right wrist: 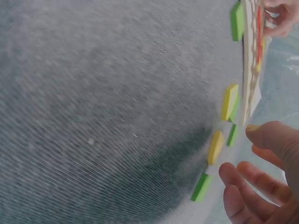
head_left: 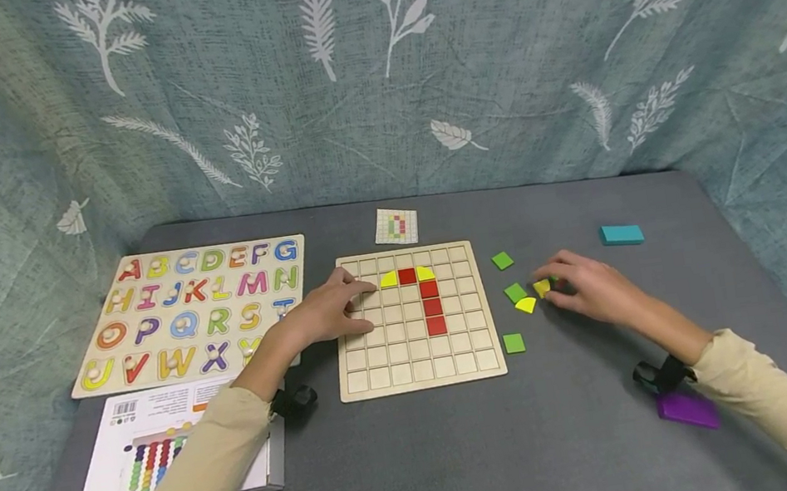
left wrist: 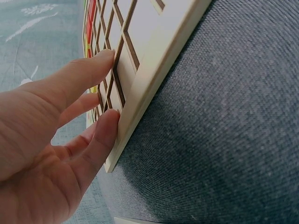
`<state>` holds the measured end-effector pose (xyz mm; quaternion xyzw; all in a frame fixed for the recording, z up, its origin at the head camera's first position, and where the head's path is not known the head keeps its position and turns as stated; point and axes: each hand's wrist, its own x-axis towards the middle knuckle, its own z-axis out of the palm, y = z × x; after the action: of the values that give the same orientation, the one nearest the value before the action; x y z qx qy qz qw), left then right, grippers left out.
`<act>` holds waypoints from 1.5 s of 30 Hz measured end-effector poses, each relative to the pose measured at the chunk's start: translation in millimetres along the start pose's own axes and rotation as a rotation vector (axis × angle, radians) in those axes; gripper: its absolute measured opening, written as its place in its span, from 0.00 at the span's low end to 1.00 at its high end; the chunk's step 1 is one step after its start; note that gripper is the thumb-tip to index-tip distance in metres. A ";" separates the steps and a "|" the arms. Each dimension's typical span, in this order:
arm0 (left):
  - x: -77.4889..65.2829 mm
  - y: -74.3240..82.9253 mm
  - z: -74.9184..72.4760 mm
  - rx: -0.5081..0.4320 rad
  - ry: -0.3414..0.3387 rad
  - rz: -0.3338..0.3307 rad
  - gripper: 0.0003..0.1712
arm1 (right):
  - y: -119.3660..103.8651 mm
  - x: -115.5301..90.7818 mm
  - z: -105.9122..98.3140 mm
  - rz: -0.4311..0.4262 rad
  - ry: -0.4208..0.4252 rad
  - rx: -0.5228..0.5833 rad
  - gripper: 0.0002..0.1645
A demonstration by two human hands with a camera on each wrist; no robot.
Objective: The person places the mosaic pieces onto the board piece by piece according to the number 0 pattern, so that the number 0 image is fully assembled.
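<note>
From my remote seat I see a dark grey table (head_left: pixel 424 459) with a woven surface, hemmed in by a grey-green curtain (head_left: pixel 516 94) printed with white leaves. A letter board (head_left: pixel 267 297) lies at the left; the left sleeve (head_left: pixel 201 465) crosses the white box (head_left: pixel 103 462) nearer me and hides part of it. A small pattern card (head_left: pixel 396 226) lies just beyond the grid board (head_left: pixel 394 359), a teal block (head_left: pixel 622 235) sits far right, and a purple block (head_left: pixel 689 410) is beside the right wrist camera (head_left: pixel 657 376).

The grid board is mid-table, bearing four red squares (head_left: pixel 432 307) and two yellow rounded pieces. My view has the left hand (head_left: pixel 323 310) at its left edge, thumb and fingers spread. The right hand (head_left: pixel 588 289) is just beside the loose yellow pieces (head_left: pixel 526 306) and green squares (head_left: pixel 514 343), fingertips apart; I cannot tell whether they touch any.
</note>
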<state>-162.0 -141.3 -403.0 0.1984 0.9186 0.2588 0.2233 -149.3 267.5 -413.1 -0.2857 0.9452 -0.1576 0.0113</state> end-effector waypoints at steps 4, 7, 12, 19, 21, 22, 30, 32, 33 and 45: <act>-0.3 1.4 -0.6 0.003 0.000 0.000 0.34 | 1.4 0.7 -1.0 -0.007 0.016 0.002 0.19; -0.6 2.1 -1.1 0.003 0.001 -0.003 0.34 | 2.1 1.6 -0.8 -0.005 0.005 -0.001 0.19; -1.0 2.0 -1.1 0.000 0.001 0.006 0.34 | 2.3 3.0 -0.9 0.006 -0.008 -0.005 0.19; -0.1 1.3 -0.6 0.002 0.005 0.009 0.34 | 1.8 4.2 -1.7 0.012 -0.019 -0.004 0.20; 0.4 1.1 -0.3 0.002 0.007 0.007 0.34 | 1.4 4.7 -1.7 0.014 -0.024 -0.005 0.20; 0.5 1.1 -0.1 0.002 0.008 0.006 0.34 | 1.4 4.9 -1.7 0.016 -0.026 -0.006 0.19; -0.4 2.6 -0.3 0.005 0.004 0.013 0.34 | 1.2 6.7 -1.1 0.025 -0.036 0.008 0.19; -0.5 2.2 -0.3 0.004 0.004 0.013 0.34 | 1.2 6.9 -0.6 0.021 -0.035 0.008 0.18; -0.6 2.0 -0.4 0.007 0.004 0.016 0.34 | 1.2 6.9 -0.3 0.018 -0.033 0.006 0.18; -0.1 1.5 0.7 0.004 0.011 0.014 0.34 | 0.4 10.5 2.9 -0.007 -0.057 -0.019 0.14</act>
<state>-161.1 -139.9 -402.7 0.2041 0.9189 0.2596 0.2159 -158.0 261.2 -415.2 -0.2933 0.9450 -0.1404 0.0350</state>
